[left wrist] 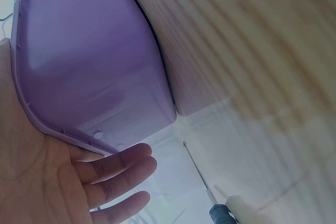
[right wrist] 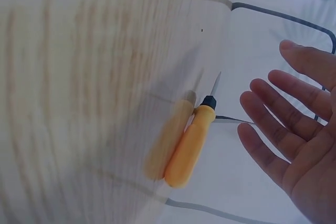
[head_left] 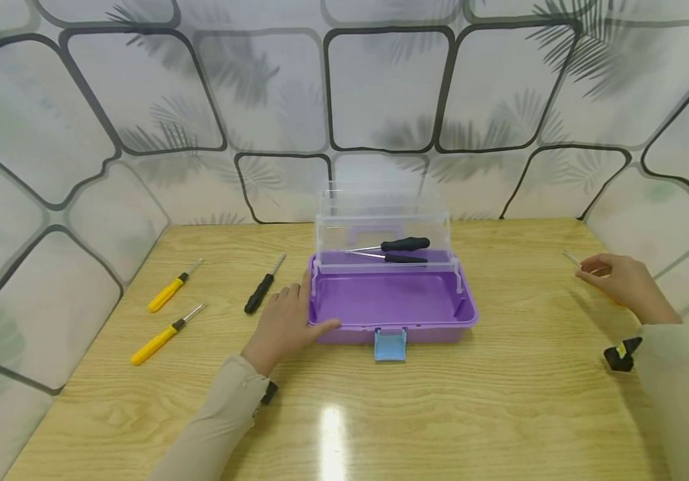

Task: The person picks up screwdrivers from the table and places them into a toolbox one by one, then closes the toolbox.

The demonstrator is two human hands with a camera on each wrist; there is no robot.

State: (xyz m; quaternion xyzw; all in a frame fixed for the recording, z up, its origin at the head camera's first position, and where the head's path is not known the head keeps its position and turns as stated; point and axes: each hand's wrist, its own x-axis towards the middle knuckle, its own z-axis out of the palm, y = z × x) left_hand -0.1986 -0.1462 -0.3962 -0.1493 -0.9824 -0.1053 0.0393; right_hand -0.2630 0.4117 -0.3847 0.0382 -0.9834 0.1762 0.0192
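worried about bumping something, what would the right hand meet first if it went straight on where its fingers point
Probably the yellow-handled screwdriver, ahead of the right hand in its wrist view; depth is unclear.

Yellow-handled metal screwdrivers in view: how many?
3: farther screwdriver and nearer screwdriver, at the left of the light wooden table; third screwdriver near the right hand, which partly hides it in the head view.

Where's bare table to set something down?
Table: in front of the purple box, between the two sleeves; and right of the box, up to the right hand and the yellow screwdriver by it. Crowded: left of the box, with the left hand at its edge, then a black screwdriver and two yellow screwdrivers.
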